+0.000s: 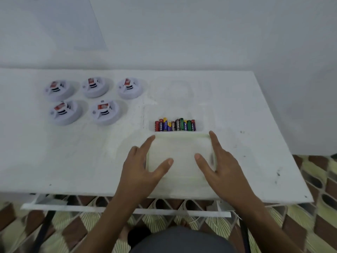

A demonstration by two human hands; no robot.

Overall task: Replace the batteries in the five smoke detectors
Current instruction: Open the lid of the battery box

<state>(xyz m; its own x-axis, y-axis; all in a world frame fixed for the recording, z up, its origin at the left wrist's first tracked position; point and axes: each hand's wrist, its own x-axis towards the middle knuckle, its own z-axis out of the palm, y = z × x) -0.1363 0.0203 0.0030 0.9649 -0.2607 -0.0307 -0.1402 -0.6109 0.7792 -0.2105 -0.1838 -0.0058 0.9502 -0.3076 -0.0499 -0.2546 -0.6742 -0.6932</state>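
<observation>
Several white round smoke detectors (104, 111) with red labels lie in two rows at the left of the white table (73, 157). A row of coloured batteries (175, 124) shows in a clear container (179, 99) right of the detectors. A whitish lid (182, 150) covers the container's near part. My left hand (145, 165) holds the lid's left edge and my right hand (217, 161) holds its right edge, thumbs resting on top.
The table's front edge runs just below my wrists, with a white rail beneath it. A patterned floor lies below and to the right. A white wall stands behind the table.
</observation>
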